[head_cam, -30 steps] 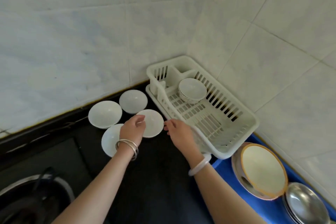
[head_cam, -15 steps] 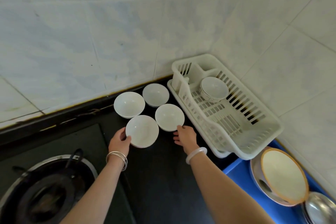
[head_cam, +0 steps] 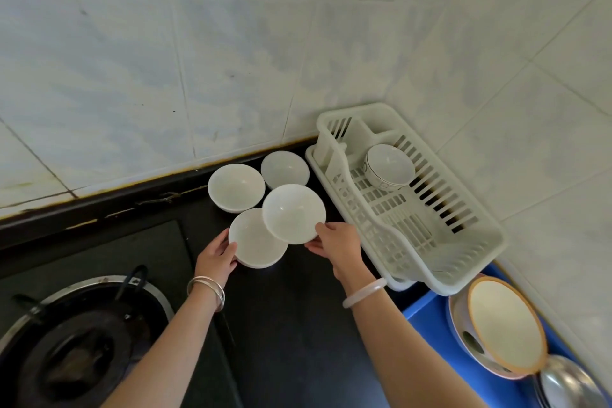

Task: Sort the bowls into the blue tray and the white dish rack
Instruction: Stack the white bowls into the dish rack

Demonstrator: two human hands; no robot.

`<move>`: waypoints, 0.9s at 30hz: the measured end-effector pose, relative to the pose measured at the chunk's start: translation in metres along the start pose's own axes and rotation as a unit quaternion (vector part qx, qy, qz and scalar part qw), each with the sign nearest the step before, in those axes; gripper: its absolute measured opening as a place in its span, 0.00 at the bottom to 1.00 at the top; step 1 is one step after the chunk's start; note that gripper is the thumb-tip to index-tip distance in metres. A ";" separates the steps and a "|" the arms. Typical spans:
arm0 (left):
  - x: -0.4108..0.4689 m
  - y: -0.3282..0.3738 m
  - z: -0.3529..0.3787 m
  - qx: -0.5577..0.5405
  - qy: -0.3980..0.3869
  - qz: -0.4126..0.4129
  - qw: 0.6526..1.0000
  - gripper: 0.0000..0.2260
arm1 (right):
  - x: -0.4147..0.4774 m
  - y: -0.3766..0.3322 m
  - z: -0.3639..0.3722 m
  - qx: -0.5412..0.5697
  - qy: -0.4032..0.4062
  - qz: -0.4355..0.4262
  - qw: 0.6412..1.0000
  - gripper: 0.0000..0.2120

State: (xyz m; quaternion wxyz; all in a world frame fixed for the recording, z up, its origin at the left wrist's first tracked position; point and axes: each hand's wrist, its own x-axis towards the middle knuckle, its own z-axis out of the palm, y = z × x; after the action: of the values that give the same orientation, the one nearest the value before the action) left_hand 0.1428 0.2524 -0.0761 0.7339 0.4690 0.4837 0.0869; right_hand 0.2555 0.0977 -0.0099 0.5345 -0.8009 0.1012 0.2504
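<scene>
Several plain white bowls sit on the black counter by the wall. My right hand [head_cam: 334, 247] grips the near rim of one white bowl [head_cam: 293, 213], lifted and tilted over its neighbour. My left hand [head_cam: 217, 255] holds the left rim of the front white bowl [head_cam: 253, 243], which rests on the counter. Two more white bowls [head_cam: 235, 187] [head_cam: 284, 169] stand behind them. The white dish rack [head_cam: 463, 242] to the right holds one patterned bowl [head_cam: 390, 166]. The blue tray [head_cam: 430, 318] lies at the lower right.
In the blue tray lie a cream bowl with an orange rim [head_cam: 503, 325], tilted inside a pinkish bowl, and a steel bowl [head_cam: 569, 384]. A gas burner [head_cam: 76, 344] occupies the lower left. Tiled walls meet in a corner behind the rack.
My right hand has lifted its white bowl off the counter and tilted it over the front bowl. My left hand stays on the front bowl's rim.
</scene>
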 end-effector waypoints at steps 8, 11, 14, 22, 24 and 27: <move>-0.008 0.010 0.001 -0.057 0.006 -0.030 0.998 0.16 | -0.010 -0.004 0.037 -0.145 -0.034 -0.001 0.989 0.07; -0.008 0.012 0.001 -0.056 0.008 -0.036 0.998 0.16 | -0.011 -0.003 0.043 -0.180 -0.035 -0.002 0.983 0.07; -0.004 0.013 -0.001 -0.039 -0.001 -0.029 0.999 0.16 | -0.010 -0.002 0.045 -0.214 -0.031 -0.006 0.976 0.08; 0.004 0.015 -0.005 -0.036 -0.014 -0.049 0.998 0.17 | 0.000 0.006 0.042 -0.244 -0.054 0.021 0.968 0.05; 0.004 0.017 -0.005 -0.042 -0.020 -0.060 0.997 0.17 | 0.002 0.006 0.040 -0.215 -0.084 0.054 0.971 0.05; 0.002 0.021 -0.007 -0.033 -0.029 -0.076 0.996 0.16 | 0.005 0.006 0.038 -0.116 -0.145 0.085 0.979 0.23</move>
State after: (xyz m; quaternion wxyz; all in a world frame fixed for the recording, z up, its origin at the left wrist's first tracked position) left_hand 0.1454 0.2691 -0.0619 0.7672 0.4083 0.4936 0.0332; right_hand 0.2462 0.1307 -0.0288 0.4237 -0.8013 0.0605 0.4181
